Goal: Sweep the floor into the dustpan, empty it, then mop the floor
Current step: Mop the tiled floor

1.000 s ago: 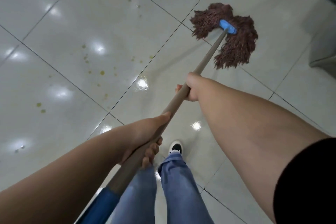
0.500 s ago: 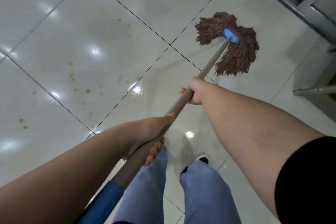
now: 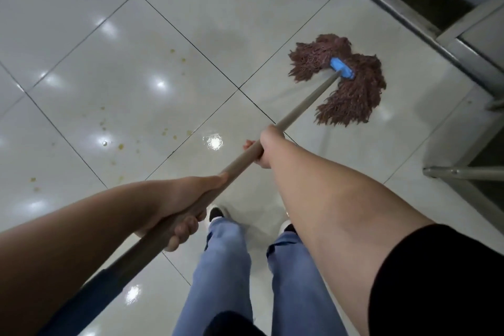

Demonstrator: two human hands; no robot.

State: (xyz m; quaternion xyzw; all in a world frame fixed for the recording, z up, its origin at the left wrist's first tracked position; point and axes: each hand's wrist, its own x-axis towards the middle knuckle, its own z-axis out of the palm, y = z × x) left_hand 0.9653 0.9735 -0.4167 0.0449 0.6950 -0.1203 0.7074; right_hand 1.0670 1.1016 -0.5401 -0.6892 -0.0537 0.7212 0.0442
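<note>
Head view: mop point(image 3: 305, 109) slants up-right, head far; left hand point(image 3: 177, 207), right hand point(image 3: 266, 148) fingers wrapped round handle.

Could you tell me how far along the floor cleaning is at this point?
Sweeping and emptying look finished, as far as this view shows: no broom or dustpan in sight. Mopping is in hand: the left hand and right hand grip the mop handle, with the mop head flat on the floor near the metal frame. Left to do: the yellowish spots on the tile to the left.
</note>
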